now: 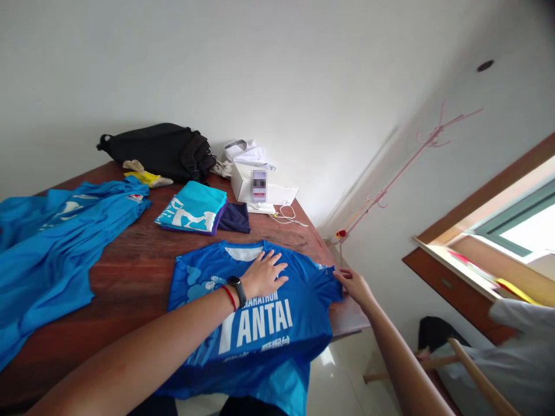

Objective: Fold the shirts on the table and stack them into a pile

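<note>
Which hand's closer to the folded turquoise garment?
Left. The left hand is spread on the blue YANTAI T-shirt, just nearer and right of the folded turquoise garment; the right hand is farther right, at the shirt's sleeve edge.

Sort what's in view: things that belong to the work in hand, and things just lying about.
In the work:
- blue YANTAI shirt, left hand spread on it, right hand at a sleeve
- table under it
- probably the loose blue garment and folded turquoise cloth

Apparently just lying about:
- black bag
- white box
- white cable
</note>
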{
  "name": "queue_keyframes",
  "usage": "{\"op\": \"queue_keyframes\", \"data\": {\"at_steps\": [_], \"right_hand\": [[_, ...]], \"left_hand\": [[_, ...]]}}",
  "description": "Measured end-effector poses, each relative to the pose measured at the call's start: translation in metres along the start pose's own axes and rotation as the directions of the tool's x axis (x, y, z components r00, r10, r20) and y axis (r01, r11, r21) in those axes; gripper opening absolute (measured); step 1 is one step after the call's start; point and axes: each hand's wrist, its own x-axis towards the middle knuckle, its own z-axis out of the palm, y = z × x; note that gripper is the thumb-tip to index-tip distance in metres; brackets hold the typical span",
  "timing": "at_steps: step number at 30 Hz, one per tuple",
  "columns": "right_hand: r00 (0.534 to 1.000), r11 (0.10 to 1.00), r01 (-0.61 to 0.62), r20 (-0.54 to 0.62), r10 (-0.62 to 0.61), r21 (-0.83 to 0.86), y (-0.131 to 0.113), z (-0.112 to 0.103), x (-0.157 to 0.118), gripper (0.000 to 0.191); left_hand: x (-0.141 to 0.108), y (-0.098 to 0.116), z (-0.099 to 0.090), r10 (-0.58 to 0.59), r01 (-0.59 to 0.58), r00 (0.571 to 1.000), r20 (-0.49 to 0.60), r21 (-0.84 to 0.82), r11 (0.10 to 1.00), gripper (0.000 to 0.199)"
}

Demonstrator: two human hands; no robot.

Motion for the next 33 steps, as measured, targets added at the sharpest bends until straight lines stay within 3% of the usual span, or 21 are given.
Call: {"op": "queue_keyframes", "data": {"at_steps": [12,19,25,29,33], "right_hand": [[0.997,0.991,-0.021,0.078,0.011,0.136,-0.009,0.007,-0.013,0.056],[0.978,0.948,0.098,0.144,-0.148,0.304,-0.012,0.007,-0.033,0.067],[0.958,0.932,0.235,0.098,-0.271,0.274,-0.041,0.005,-0.037,0.049],[0.888,0.878,0.426,0.083,-0.452,0.217,-0.077,0.017,-0.05,0.031],[0.769,0.795,0.574,0.204,-0.606,0.199,-0.107,0.032,-0.074,0.032]], "left_hand": [[0.0,0.0,-0.002,0.001,-0.001,1.0,0.009,-0.007,1.0,0.053],[0.0,0.0,-0.002,-0.004,0.004,1.0,0.021,-0.002,1.0,0.054],[0.0,0.0,-0.004,0.007,-0.007,1.0,0.004,-0.032,0.999,0.05],[0.001,0.002,-0.009,0.073,-0.078,0.996,-0.045,-0.111,0.991,0.044],[0.003,0.005,-0.014,0.109,-0.132,0.985,-0.132,-0.187,0.973,0.048]]}}
